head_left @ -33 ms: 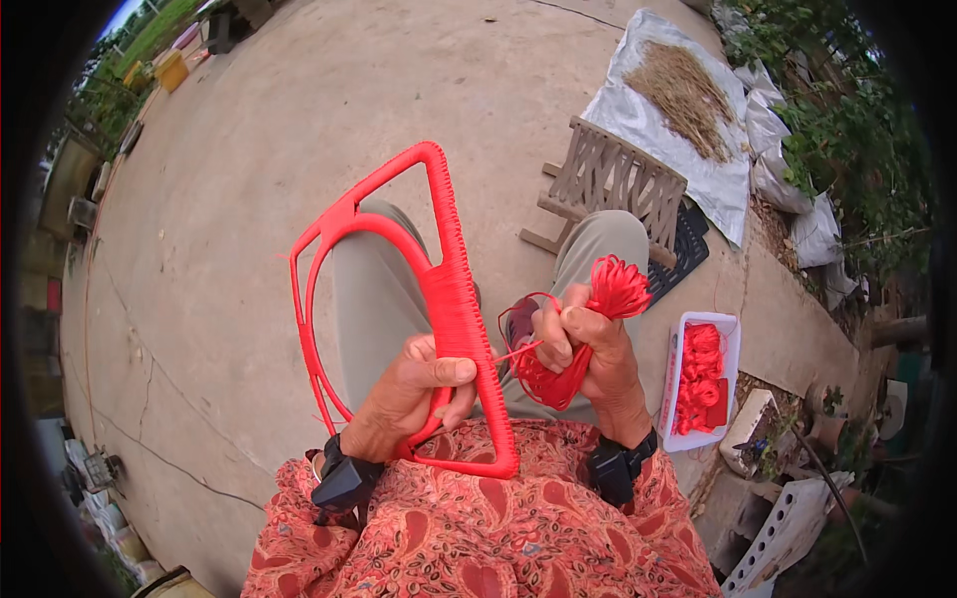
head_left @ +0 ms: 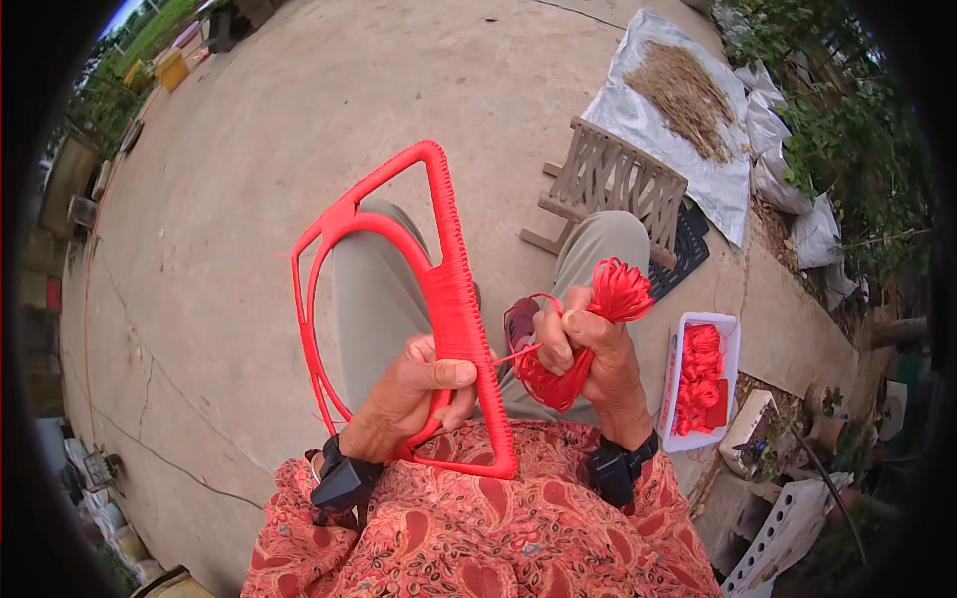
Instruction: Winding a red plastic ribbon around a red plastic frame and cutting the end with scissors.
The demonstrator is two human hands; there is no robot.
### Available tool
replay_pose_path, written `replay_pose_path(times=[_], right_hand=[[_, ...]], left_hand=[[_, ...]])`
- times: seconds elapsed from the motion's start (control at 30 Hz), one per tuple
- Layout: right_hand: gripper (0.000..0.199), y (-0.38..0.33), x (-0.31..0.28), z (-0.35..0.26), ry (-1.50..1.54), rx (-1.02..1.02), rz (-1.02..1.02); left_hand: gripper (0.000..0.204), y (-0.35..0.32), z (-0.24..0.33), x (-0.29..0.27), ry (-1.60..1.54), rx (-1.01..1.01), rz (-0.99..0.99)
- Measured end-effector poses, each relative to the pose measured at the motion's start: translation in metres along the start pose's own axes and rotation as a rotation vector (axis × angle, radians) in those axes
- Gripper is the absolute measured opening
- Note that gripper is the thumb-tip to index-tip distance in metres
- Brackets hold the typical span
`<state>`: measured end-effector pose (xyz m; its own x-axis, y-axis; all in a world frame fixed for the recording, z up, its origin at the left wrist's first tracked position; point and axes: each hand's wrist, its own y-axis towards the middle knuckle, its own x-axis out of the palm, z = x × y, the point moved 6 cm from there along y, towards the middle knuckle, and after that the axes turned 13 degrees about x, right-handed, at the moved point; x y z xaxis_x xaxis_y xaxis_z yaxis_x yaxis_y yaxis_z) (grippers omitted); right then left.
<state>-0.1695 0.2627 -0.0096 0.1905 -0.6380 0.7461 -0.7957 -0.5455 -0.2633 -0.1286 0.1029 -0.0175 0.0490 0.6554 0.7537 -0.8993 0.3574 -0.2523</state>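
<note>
Over the left knee (head_left: pixel 377 284), the red wrapped frame (head_left: pixel 454 309) runs lengthwise forward; the left hand (head_left: pixel 404 389), nearer, pinches its broad middle; right of that knee the right hand (head_left: pixel 604 361) clutches a red cord bundle (head_left: pixel 620 289).

1. An outdoor yard, most likely at a home: open daylight falls on a broad concrete floor (head_left: pixel 219 179) with cracks running across its left side.
2. Green grass (head_left: pixel 164 30) shows at the upper left, and leafy bushes (head_left: pixel 847 149) crowd the right edge.
3. Dry plant matter (head_left: pixel 683 100) lies spread on 1 pale sheet (head_left: pixel 720 189) on the ground.
4. Household clutter rings the space: 1 low wooden seat (head_left: pixel 623 184), 1 yellow container (head_left: pixel 171 70), and 1 white panel with holes (head_left: pixel 783 538).
</note>
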Motion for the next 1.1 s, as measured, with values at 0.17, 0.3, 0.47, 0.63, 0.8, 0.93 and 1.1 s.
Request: replay_pose_path(times=[0.17, 0.3, 0.47, 0.63, 0.8, 0.93, 1.1], right_hand=[[0.022, -0.002, 0.006, 0.0, -0.034, 0.006, -0.025], [0.019, -0.005, 0.005, 0.0, -0.029, -0.02, -0.071], [0.02, -0.01, 0.012, -0.006, -0.015, -0.036, -0.125], [0.022, -0.015, 0.029, -0.013, -0.057, -0.038, -0.135], [0.023, -0.01, 0.039, -0.014, -0.077, -0.002, -0.166], [0.022, -0.008, 0.04, -0.013, -0.077, -0.011, -0.188], [0.021, -0.01, 0.037, -0.012, -0.053, -0.01, -0.187]], left_hand=[[0.02, 0.001, 0.005, 0.0, 0.0, -0.051, 0.01], [0.019, 0.004, 0.008, 0.0, 0.085, -0.062, 0.027], [0.02, 0.009, 0.006, 0.002, 0.112, -0.067, 0.051], [0.022, 0.01, 0.004, 0.002, 0.102, -0.125, 0.069], [0.031, 0.014, 0.001, 0.003, 0.024, -0.15, 0.08], [0.041, 0.014, -0.003, -0.001, 0.012, -0.215, 0.164], [0.029, 0.014, -0.001, 0.001, 0.003, -0.157, 0.122]])
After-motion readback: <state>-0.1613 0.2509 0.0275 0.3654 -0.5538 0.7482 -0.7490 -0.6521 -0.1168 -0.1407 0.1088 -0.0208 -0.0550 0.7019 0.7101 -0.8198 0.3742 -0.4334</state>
